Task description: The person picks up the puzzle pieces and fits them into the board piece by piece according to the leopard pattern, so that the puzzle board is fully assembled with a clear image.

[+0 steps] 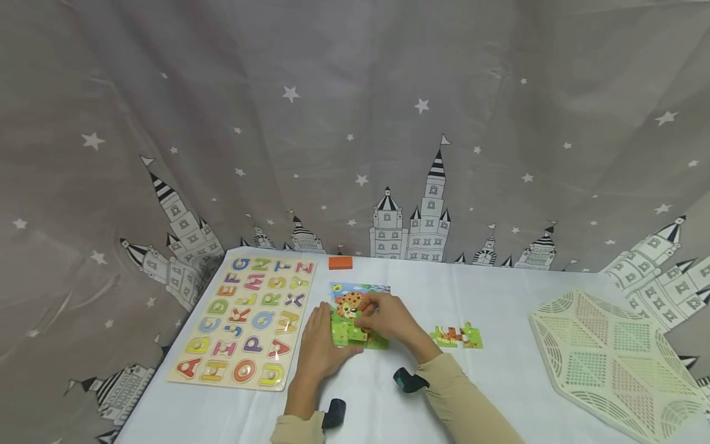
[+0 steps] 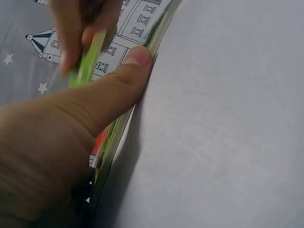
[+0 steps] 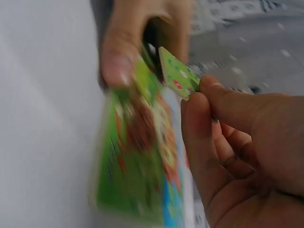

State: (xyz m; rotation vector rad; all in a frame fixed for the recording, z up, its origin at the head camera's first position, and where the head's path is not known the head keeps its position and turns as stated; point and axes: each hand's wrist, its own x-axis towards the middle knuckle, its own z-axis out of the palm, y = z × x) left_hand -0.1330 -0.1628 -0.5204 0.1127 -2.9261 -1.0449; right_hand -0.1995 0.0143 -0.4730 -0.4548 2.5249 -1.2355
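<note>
A small jigsaw board (image 1: 357,288) with a spotted leopard cub on it lies on the white table, in front of me. My left hand (image 1: 320,345) grips its near left corner, fingers along the left side and thumb against the near edge. Between thumb and fingertips my right hand (image 1: 388,317) pinches a green puzzle piece (image 3: 176,76), tilted above the board. Flower spots show on that piece in the right wrist view, where the board is blurred. Several joined puzzle pieces (image 1: 457,336) with green and orange print lie to the right of the right hand.
To the left lies a wooden alphabet board (image 1: 224,333) with colored letters. An orange block (image 1: 340,263) sits near the table's back edge. A pale hexagonal board (image 1: 610,364) with many small holes lies at the far right. A grey castle-print curtain (image 1: 355,111) hangs behind.
</note>
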